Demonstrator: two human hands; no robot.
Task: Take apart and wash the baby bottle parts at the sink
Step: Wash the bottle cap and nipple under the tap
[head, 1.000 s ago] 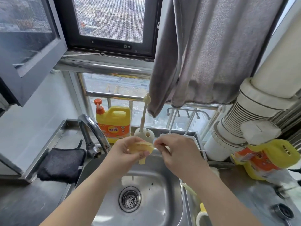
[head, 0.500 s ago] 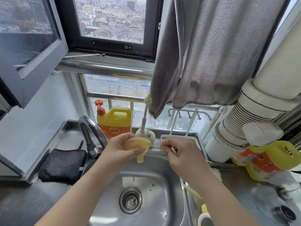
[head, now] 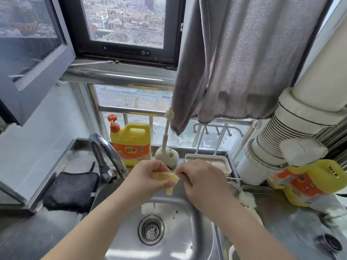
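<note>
My left hand [head: 150,178] grips a yellowish silicone bottle nipple [head: 167,182] above the back of the steel sink [head: 199,228], its tip pointing down. My right hand [head: 201,182] is closed on a thin white stick-like brush [head: 233,178]; one end meets the nipple's rim and the other pokes out to the right of the hand. The two hands almost touch. What lies inside the nipple is hidden.
A faucet [head: 105,147] arches at the sink's left. Behind stand a yellow detergent jug [head: 131,145], a brush holder [head: 167,155] and a white drying tray [head: 223,162]. A dark cloth [head: 72,192] lies left; another yellow bottle [head: 311,181] lies on its side at the right.
Both hands stay together over the sink. The right hand has worked the thin brush closer against the nipple, and the nipple has turned a little in my left hand.
</note>
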